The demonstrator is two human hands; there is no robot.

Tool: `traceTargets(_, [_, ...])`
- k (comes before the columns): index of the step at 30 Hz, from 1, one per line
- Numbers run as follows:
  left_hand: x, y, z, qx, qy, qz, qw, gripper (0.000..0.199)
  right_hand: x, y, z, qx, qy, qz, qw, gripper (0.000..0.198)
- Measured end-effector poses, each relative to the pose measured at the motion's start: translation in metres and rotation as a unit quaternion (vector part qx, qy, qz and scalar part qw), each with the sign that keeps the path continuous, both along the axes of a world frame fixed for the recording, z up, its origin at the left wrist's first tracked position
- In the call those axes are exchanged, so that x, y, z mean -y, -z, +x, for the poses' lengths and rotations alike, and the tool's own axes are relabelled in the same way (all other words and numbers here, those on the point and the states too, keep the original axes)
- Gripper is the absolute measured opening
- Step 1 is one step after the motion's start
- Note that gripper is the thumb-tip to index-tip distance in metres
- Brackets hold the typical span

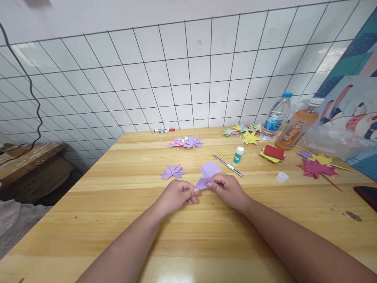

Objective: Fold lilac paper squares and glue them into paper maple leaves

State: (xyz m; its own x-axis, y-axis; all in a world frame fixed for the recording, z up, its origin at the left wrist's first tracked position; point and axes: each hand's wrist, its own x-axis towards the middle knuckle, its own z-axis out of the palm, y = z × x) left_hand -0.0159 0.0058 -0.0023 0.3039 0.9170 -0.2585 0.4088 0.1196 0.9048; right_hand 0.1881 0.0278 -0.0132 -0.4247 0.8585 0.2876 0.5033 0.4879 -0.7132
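Observation:
Between my two hands is a small folded piece of purple paper (202, 183). My left hand (180, 192) pinches its left end, fingers closed. At the other end, my right hand (230, 190) grips it between thumb and fingers. Just behind it on the table lie flat purple paper squares (211, 169). To the left rests a purple paper leaf shape (173, 171) made of folded pieces. A utility knife (228, 166) lies behind my right hand, with a glue stick (238, 155) standing upright beside it.
Paper leaves (193, 143) lie near the back edge, beyond a marker (164, 130). On the right are a water bottle (275, 118), an orange drink bottle (297, 125), red and yellow paper (273, 152), a clear cap (282, 177) and a dark red leaf (316, 169). A tiled wall stands behind.

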Motion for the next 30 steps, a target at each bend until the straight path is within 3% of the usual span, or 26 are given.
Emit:
traceTargets(3, [-0.004, -0.002, -0.008, -0.066, -0.05, 0.095, 0.992, 0.032, -0.005, -0.001, 0.007, -0.045, 0.046, -0.041, 0.997, 0.029])
traceTargets(5, [-0.007, -0.004, -0.015, -0.128, -0.11, 0.182, 0.969, 0.03, -0.009, -0.001, 0.013, -0.084, 0.086, -0.074, 0.99, 0.029])
traceTargets(7, [-0.01, -0.005, -0.019, -0.153, -0.143, 0.215, 0.954, 0.029, -0.013, 0.001, 0.017, -0.108, 0.106, -0.091, 0.984, 0.03])
traceTargets(9, [-0.01, -0.005, -0.018, -0.119, -0.131, 0.194, 0.965, 0.033, -0.013, 0.002, 0.016, -0.104, 0.092, -0.092, 0.986, 0.03])
traceTargets(12, [-0.006, -0.002, -0.009, 0.016, -0.073, 0.093, 0.993, 0.045, -0.008, 0.002, 0.009, -0.054, 0.036, -0.072, 0.995, 0.03])
traceTargets(15, [-0.001, 0.002, 0.001, 0.12, -0.026, 0.02, 0.992, 0.05, -0.001, 0.001, 0.003, -0.005, 0.008, -0.027, 1.0, 0.032])
traceTargets(22, [0.001, 0.004, 0.006, 0.162, -0.014, -0.032, 0.986, 0.04, 0.0, 0.002, 0.002, 0.028, 0.001, -0.002, 1.0, 0.031])
traceTargets(25, [0.002, 0.004, 0.005, 0.188, -0.025, -0.049, 0.981, 0.039, 0.0, 0.004, 0.002, -0.01, -0.002, -0.026, 1.0, 0.017])
traceTargets(28, [0.002, 0.005, 0.004, 0.229, -0.032, -0.071, 0.97, 0.038, 0.001, 0.006, 0.001, -0.055, 0.003, -0.048, 0.997, 0.03])
traceTargets(30, [0.002, 0.007, 0.004, 0.253, -0.03, -0.095, 0.962, 0.037, 0.002, 0.006, 0.001, -0.08, 0.007, -0.048, 0.996, 0.026])
